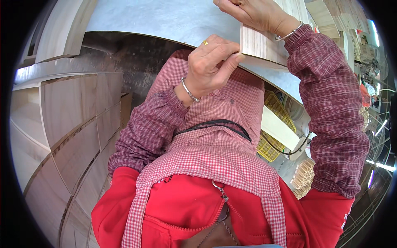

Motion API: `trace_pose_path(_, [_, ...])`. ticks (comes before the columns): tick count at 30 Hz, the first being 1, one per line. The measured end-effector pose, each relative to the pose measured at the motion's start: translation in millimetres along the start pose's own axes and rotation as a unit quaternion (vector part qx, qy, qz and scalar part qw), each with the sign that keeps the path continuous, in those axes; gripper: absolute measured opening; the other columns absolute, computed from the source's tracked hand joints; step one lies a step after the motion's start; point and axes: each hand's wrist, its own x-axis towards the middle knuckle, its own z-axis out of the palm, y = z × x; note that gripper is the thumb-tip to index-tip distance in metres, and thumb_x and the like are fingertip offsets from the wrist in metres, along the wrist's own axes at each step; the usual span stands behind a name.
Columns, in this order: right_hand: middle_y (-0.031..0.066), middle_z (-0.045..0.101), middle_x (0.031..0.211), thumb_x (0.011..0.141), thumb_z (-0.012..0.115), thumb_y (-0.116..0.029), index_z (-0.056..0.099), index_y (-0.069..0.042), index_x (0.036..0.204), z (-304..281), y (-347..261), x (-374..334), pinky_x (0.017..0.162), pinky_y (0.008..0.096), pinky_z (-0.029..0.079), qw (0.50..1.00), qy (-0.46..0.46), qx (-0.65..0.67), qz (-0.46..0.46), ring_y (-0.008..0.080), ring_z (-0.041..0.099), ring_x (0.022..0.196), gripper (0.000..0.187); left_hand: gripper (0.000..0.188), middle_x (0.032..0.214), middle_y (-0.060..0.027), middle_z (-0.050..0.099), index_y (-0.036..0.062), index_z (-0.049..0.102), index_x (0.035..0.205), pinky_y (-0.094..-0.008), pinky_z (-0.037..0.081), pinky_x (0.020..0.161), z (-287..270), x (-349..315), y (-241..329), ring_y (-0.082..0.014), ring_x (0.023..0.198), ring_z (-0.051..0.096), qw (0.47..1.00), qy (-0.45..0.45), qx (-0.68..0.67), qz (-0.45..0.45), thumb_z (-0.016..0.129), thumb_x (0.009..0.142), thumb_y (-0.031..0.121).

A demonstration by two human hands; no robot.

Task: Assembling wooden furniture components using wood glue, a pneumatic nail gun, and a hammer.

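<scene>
A pale wooden piece (262, 43) with straight grain, like a board or the side of a box, lies at the edge of the blue-grey worktop in front of me. My left hand (213, 64) is at its near left corner, thumb and forefinger pressed together against the edge. Whatever may be between those fingertips is hidden. My right hand (260, 14) reaches over the same piece, its wrist above the wood. The right fingers are curled together pointing left, partly cut off by the top of the view, and what they hold cannot be made out.
The worktop (165, 18) stretches across the front. Wooden boxes (70, 111) are stacked at my left, with wooden boards (66, 29) above them. More wood (324, 18) lies at the far right. Below on the right are yellow plastic baskets (271, 142) and a bundle of wooden pieces (304, 177).
</scene>
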Motion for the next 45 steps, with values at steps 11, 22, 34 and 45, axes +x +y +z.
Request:
trace_pose_path(11, [0.0100, 0.053, 0.068, 0.083, 0.049, -0.013, 0.051, -0.006, 0.063, -7.0, 10.0, 0.1, 0.075, 0.0329, 0.041, 0.955, -0.013, -0.284, -0.083, 0.0258, 0.048, 0.069, 0.021, 0.011, 0.072, -0.0033, 0.063, 0.0013, 0.068, 0.085, -0.0196, 0.044, 0.058, -12.0, 23.5, 1.9, -0.0089, 0.062, 0.053, 0.948, -0.048, -0.200, -0.242, 0.065, 0.087, 0.012])
trace_pose_path(22, [0.0096, 0.056, 0.090, 0.083, 0.055, -0.014, 0.057, -0.006, 0.084, -27.3, 29.5, -60.9, 0.080, 0.0328, 0.041, 0.840, 0.004, -0.534, -0.099, 0.0253, 0.051, 0.083, 0.007, 0.015, 0.072, -0.0028, 0.063, 0.0036, 0.067, 0.084, -0.0187, 0.046, 0.067, 0.2, 45.9, 6.3, -0.0083, 0.067, 0.056, 0.916, -0.087, -0.226, -0.320, 0.067, 0.087, 0.018])
trace_pose_path(34, [0.0182, 0.061, 0.113, 0.082, 0.056, -0.021, 0.044, -0.002, 0.133, -120.1, -2.3, -428.3, 0.088, 0.0361, 0.046, 0.737, 0.171, -0.235, 0.610, 0.0332, 0.059, 0.101, 0.055, 0.015, 0.077, -0.0017, 0.061, 0.0063, 0.065, 0.087, -0.0201, 0.044, 0.074, -4.8, 45.7, 0.2, -0.0093, 0.072, 0.053, 0.913, -0.077, -0.213, -0.339, 0.067, 0.085, 0.021])
trace_pose_path(45, [0.0219, 0.060, 0.109, 0.077, 0.056, -0.022, 0.041, 0.001, 0.132, -77.3, 38.7, -462.2, 0.086, 0.0377, 0.047, 0.675, 0.129, -0.187, 0.703, 0.0357, 0.059, 0.097, 0.062, 0.018, 0.081, -0.0004, 0.059, 0.0056, 0.064, 0.090, -0.0214, 0.041, 0.078, -9.5, 42.0, 1.6, -0.0080, 0.077, 0.051, 0.922, -0.064, -0.175, -0.339, 0.064, 0.086, 0.023])
